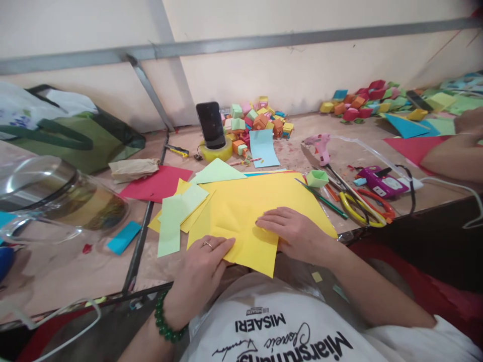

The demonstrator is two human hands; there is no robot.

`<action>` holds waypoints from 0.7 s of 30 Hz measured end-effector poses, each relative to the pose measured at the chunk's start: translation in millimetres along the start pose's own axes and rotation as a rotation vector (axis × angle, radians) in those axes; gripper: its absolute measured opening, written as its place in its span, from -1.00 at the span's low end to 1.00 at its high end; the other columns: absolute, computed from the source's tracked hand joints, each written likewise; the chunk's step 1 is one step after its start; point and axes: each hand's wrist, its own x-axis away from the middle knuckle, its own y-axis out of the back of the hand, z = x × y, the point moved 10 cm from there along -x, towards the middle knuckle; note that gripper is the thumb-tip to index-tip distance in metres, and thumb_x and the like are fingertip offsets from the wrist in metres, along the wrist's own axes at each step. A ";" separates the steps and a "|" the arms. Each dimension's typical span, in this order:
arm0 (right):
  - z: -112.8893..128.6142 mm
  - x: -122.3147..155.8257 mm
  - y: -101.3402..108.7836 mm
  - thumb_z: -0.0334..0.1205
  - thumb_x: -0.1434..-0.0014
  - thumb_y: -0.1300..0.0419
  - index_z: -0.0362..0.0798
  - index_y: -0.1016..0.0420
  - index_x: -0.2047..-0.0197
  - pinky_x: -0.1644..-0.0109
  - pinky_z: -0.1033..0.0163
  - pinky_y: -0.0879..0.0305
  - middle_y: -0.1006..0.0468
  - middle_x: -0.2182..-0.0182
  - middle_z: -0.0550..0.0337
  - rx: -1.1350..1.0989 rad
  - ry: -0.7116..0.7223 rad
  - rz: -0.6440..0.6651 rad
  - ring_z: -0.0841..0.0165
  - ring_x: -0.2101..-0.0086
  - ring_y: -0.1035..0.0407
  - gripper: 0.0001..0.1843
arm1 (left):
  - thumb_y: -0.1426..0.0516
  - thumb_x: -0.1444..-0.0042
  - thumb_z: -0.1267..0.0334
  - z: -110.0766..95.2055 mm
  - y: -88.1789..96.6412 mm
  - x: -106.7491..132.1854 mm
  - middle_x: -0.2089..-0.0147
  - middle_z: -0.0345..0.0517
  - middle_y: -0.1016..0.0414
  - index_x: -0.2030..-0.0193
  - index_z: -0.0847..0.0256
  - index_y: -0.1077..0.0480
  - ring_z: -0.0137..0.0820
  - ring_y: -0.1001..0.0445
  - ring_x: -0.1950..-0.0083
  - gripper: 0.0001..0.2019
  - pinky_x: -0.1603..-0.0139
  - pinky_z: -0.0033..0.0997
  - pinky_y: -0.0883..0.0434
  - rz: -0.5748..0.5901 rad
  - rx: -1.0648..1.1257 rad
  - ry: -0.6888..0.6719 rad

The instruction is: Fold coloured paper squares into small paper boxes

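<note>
A creased sheet of yellow paper lies at the table's front edge, one corner hanging over it. My left hand, wearing a ring and with a green bead bracelet at the wrist, grips its near left edge. On the opposite side my right hand has its fingers bent over the sheet, the thumb hidden. Beneath is a larger yellow sheet. Left of it lie light green strips over smaller yellow pieces, a red sheet and a folded green paper.
A phone leans on a tape roll before a heap of paper boxes. Scissors, a pencil and a pink glue gun lie right. A glass jug stands left. Another person's arm reaches in.
</note>
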 end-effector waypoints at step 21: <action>34.4 -16.3 -15.2 -0.37 -0.30 0.00 -0.11 -0.45 0.15 0.20 0.21 -0.36 -0.54 0.26 0.05 0.250 0.275 -0.022 0.31 0.27 -0.35 -0.80 | -0.05 -0.15 0.50 -7.7 -16.8 -0.1 0.13 0.01 -0.53 -0.01 0.03 -0.48 -0.24 -0.43 0.21 -0.62 0.21 -0.23 -0.27 -0.084 -0.428 -0.102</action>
